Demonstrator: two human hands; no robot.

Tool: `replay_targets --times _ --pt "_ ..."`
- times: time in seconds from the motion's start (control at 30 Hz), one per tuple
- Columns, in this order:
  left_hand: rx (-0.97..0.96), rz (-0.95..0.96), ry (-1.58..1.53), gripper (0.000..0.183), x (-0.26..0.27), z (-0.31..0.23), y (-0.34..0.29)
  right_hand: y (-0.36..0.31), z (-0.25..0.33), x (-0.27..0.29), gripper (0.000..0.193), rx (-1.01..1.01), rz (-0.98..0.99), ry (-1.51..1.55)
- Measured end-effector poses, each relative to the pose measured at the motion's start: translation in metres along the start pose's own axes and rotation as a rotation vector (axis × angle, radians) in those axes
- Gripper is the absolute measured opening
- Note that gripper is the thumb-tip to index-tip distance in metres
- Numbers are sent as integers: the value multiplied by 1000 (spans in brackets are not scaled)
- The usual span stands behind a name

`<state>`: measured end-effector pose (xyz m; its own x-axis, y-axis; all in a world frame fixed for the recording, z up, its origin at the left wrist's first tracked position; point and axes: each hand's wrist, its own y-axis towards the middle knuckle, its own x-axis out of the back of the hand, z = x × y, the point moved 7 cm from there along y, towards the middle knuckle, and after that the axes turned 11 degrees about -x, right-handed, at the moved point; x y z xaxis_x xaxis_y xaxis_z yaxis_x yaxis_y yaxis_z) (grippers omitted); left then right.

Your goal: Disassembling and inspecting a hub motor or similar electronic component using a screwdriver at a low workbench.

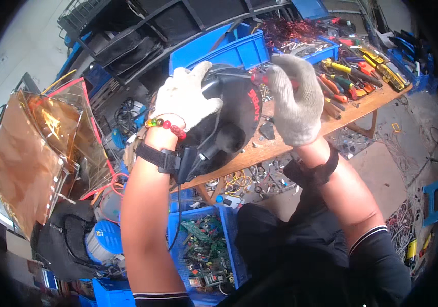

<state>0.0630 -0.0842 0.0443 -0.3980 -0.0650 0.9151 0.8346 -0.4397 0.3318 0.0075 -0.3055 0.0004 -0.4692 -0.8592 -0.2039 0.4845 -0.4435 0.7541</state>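
Black rounded casing (238, 100) on a wooden table (276, 147); the gloved left hand (185, 98) rests on it with fingers spread. The gloved right hand (298, 105) grasps a red-handled screwdriver (258, 78), its shaft extending over the casing's far end.

Your left forearm (147, 220), bare, stretched almost straight up the view from the lower edge, while your bare right forearm (352, 189) slanted inward from the lower right. Your left hand (185, 94), gloved, had its back turned up, with thumb and forefinger spread wide apart. Your right hand (301, 110), gloved too, pointed upward with thumb and fingers curled toward each other. The two hands were apart, at about the same height.
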Motion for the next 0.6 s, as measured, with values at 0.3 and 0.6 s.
replay_targets --times 0.3,0.6 --pt "13 54 -28 88 2 -4 9 0 -8 5 33 134 161 39" --pt "67 86 -47 84 2 -6 16 -9 -19 0 42 125 272 -188"
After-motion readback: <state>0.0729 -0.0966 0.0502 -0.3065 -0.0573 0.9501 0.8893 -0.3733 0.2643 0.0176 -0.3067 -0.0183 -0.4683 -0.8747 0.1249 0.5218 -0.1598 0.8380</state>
